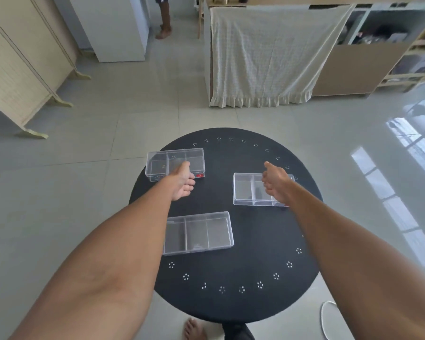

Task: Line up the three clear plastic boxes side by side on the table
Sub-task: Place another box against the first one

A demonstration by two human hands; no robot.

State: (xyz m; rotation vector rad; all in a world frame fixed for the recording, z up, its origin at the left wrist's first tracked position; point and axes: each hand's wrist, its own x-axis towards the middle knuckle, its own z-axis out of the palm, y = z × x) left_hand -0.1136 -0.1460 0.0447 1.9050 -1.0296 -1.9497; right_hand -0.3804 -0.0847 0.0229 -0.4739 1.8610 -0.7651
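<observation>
On the round black table (255,241), three clear plastic boxes lay apart, not in a row. Over the far-left box (166,161), at the table's far left edge, the left hand (183,181) reached with thumb extended and fingers loosely curled, part open, holding nothing; whether it touched the box could not be told. The right hand (277,181) hovered half open over the right box (247,190), near the table's right edge, gripping nothing. The near box (199,233) sat toward the table's near left side. Each box was shallow, rectangular, transparent, split into three compartments that looked empty. White dotted rings marked the table's matte rim.
</observation>
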